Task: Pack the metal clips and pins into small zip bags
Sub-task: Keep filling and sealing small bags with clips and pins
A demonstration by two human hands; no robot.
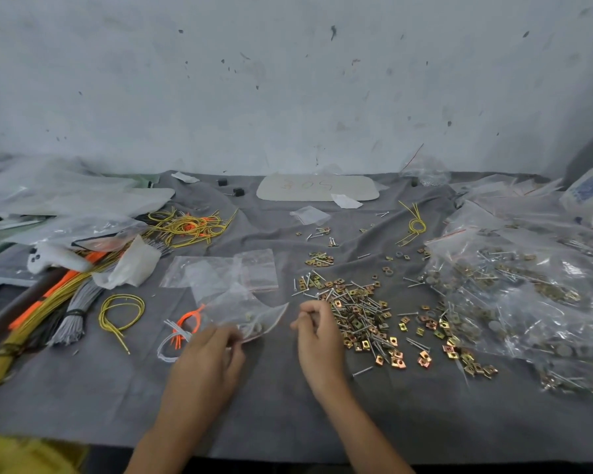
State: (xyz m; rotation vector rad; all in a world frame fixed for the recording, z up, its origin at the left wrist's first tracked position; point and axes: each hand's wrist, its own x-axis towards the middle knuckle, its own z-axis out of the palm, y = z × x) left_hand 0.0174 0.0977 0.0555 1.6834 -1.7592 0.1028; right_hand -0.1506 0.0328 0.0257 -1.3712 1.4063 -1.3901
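Note:
My left hand grips the lower edge of a small clear zip bag that lies on the grey cloth with a few clips inside. My right hand is just right of the bag, its fingertips pinched on what looks like a thin metal pin beside the loose pile of brass clips and silver pins. More scattered clips lie to the right. Empty zip bags are stacked behind the held bag.
Large clear bags of packed clips and pins fill the right side. Bundles of yellow, orange and grey wire ties and loose yellow loops lie at the left. A white cardboard sheet rests by the wall.

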